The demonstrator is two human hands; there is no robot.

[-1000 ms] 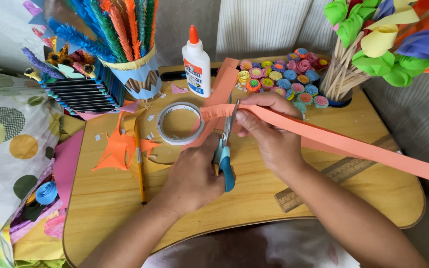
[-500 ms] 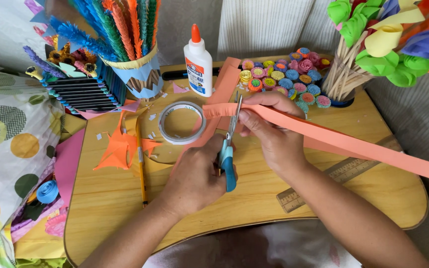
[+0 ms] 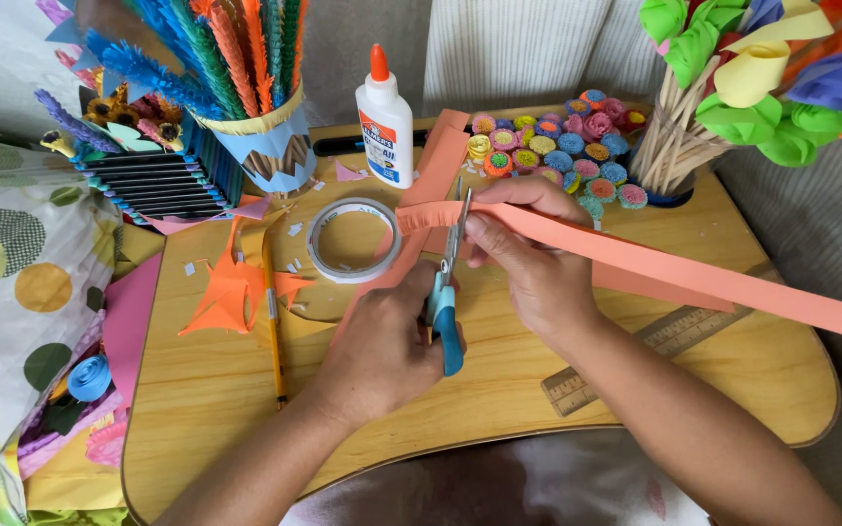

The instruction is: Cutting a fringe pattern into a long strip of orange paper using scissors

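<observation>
My left hand grips blue-handled scissors, blades pointing away from me and set across a long folded orange paper strip. My right hand pinches that strip just right of the blades, thumb on top. The strip runs from the scissors out to the right edge of view. Both hands hover over a wooden lap tray.
A tape roll, glue bottle, pencil and orange paper scraps lie left of the scissors. Small rolled paper flowers sit behind, paper flowers on sticks at back right, a wooden ruler near right.
The scissors and both hands stay at the same spot on the strip; the blades have shifted slightly along the cut.
</observation>
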